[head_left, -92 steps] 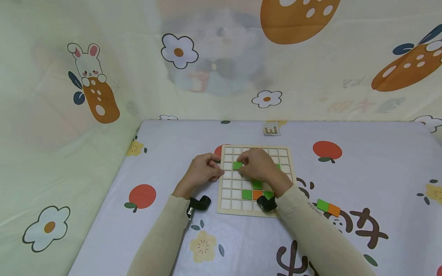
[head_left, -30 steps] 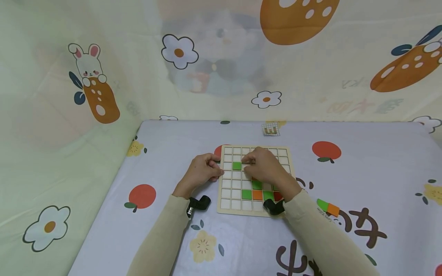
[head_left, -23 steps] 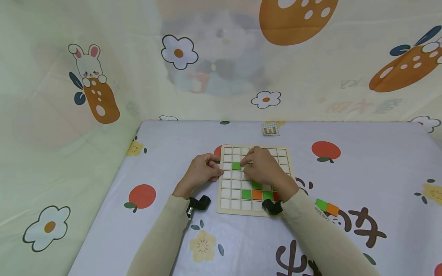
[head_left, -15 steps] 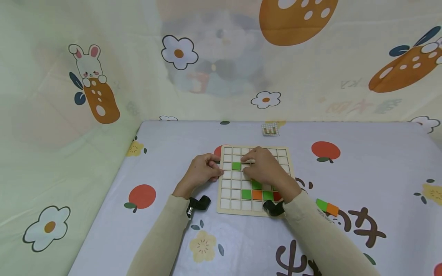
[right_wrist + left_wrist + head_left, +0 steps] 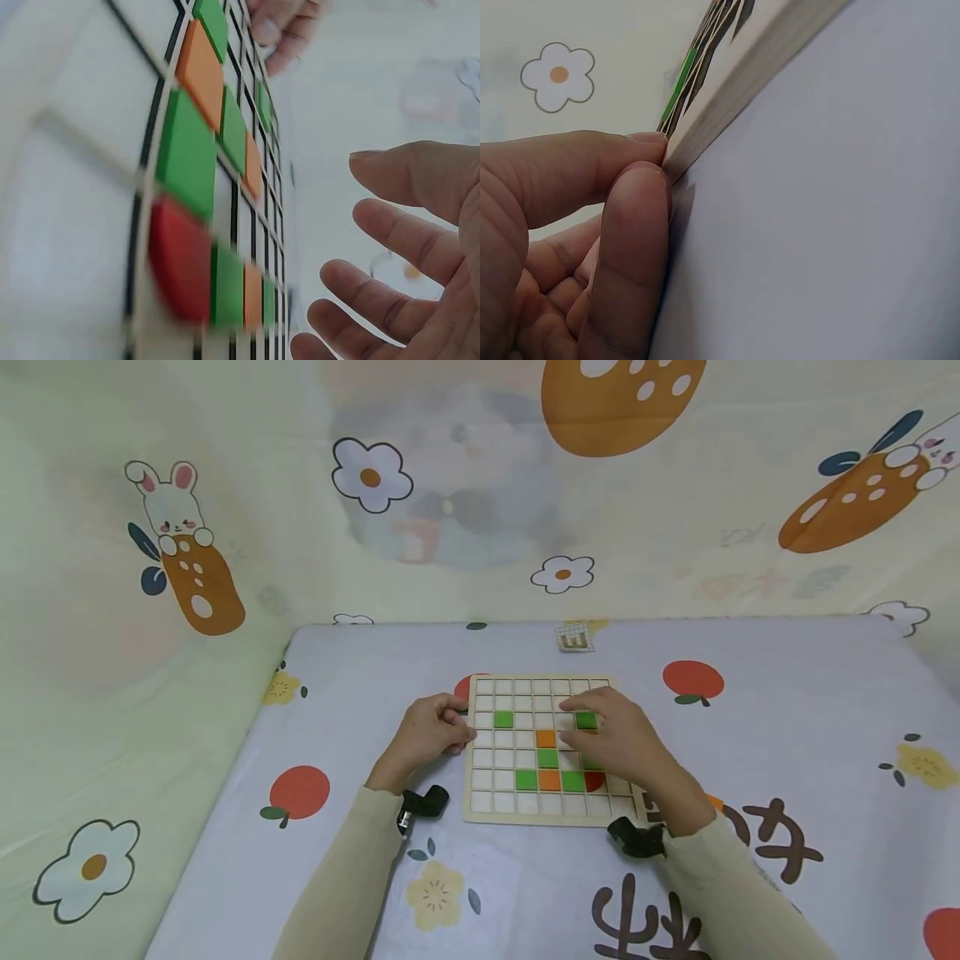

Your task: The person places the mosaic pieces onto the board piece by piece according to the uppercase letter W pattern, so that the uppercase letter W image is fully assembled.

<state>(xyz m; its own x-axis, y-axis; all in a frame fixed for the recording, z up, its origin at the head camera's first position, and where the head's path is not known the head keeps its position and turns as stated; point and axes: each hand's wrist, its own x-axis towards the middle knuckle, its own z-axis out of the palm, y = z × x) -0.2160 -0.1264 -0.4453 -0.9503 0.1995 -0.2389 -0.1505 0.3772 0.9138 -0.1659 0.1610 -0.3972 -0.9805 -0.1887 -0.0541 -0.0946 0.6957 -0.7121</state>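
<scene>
A pale wooden grid board (image 5: 540, 819) lies flat on the cloth, with square tiles set in some cells. My left hand (image 5: 423, 735) is at its left side; in the left wrist view, the thumb (image 5: 634, 225) and forefinger (image 5: 585, 161) pinch the board's edge. Over the right half hovers my right hand (image 5: 626, 743), thumb and fingers spread apart with nothing between them, as the right wrist view also shows. Around it are a green tile (image 5: 586, 720), an orange tile (image 5: 546, 739) and a red piece with a curved side (image 5: 595, 782). Another green tile (image 5: 503, 719) sits upper left.
A small card with a printed grid pattern (image 5: 574, 638) lies behind the board. Beside the right wrist, a loose orange tile (image 5: 716, 802) is mostly covered by the arm. A patterned cloth wall (image 5: 450, 593) rises at the back and left.
My right hand has moved right from the board's upper middle, and its fingers have spread, uncovering the orange tile. The left hand keeps its place at the edge. The head view has shifted slightly.
</scene>
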